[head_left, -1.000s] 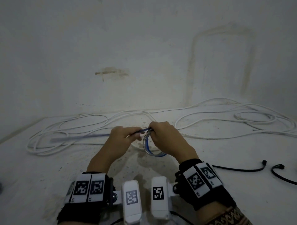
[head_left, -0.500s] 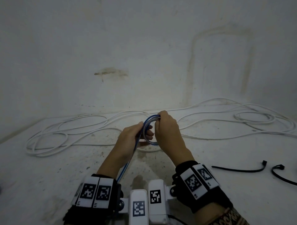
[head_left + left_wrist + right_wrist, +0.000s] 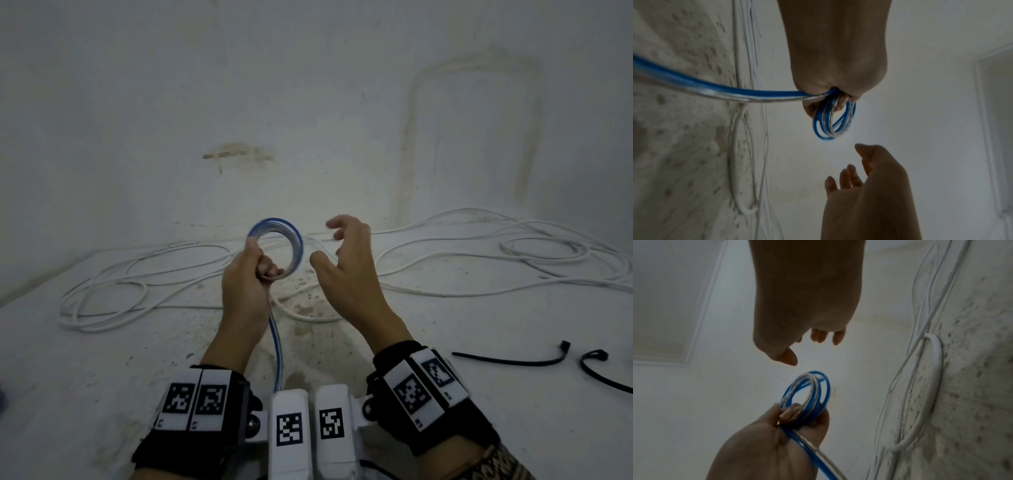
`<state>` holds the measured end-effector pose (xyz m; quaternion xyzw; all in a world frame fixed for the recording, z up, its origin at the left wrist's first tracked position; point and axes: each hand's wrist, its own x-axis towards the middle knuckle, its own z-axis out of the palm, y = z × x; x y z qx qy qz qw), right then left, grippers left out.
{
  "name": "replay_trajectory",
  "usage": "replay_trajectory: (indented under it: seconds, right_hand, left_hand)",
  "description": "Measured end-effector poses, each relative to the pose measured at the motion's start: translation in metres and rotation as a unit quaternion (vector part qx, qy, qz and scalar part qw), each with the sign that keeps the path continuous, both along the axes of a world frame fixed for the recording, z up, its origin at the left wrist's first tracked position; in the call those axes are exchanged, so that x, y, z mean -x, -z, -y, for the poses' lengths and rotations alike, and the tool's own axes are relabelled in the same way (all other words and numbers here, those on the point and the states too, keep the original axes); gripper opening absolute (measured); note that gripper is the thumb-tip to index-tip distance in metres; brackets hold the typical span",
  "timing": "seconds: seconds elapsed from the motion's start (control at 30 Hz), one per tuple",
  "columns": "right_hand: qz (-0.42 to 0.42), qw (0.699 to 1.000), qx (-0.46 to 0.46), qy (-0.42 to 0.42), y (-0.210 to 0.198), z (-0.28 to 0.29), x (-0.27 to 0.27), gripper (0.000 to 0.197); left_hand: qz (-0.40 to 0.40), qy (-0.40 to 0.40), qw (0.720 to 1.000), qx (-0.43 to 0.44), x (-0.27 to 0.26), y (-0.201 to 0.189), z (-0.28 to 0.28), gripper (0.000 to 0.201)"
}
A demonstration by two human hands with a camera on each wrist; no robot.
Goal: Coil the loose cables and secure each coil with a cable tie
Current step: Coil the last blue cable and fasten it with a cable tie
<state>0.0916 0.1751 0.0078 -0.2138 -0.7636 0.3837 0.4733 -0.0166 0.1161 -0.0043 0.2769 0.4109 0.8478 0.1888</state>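
The left hand (image 3: 245,281) pinches the blue coil (image 3: 277,246) upright above the floor's middle so its turns stay stacked, tail trailing back. The right hand (image 3: 346,270) hovers beside it, fingers spread and empty, likely ready to guide another turn. Black ties (image 3: 513,359) wait at the floor's right edge.

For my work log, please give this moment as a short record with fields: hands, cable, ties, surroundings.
left hand: left hand grips the blue cable coil, held upright off the floor
right hand: right hand open beside the coil, touching nothing
cable tail: uncoiled blue length runs down toward the person
ties: two black cable ties on the floor at right, unused
surroundings: loose white cables lie along the wall
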Motion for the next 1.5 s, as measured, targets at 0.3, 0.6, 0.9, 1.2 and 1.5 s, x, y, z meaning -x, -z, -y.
replay_trajectory:
  seconds: [0.3, 0.6, 0.9, 1.2, 1.5]
  right_hand:
    - [0.307, 0.882, 0.231, -0.272, 0.010, 0.020, 0.007, 0.054]
    - [0.138, 0.961, 0.213, -0.111, 0.017, -0.003, 0.011, 0.058]
    - [0.037, 0.974, 0.213, -0.067, 0.015, -0.005, 0.016, 0.031]
    - [0.115, 0.965, 0.207, -0.114, 0.025, -0.011, 0.017, 0.091]
    - [0.165, 0.982, 0.047, -0.076, 0.031, -0.009, 0.025, 0.046]
  left_hand:
    - [0.041, -0.118, 0.988, -0.096, 0.011, 0.001, 0.002, 0.036]
    - [0.092, -0.027, 0.993, -0.074, 0.003, 0.002, -0.001, 0.035]
    - [0.102, 0.041, 0.993, 0.052, -0.009, 0.001, 0.002, 0.034]
    - [0.078, 0.079, 0.987, 0.116, -0.008, 0.002, 0.004, 0.037]
    - [0.091, 0.087, 0.982, 0.142, -0.004, 0.001, 0.006, 0.037]
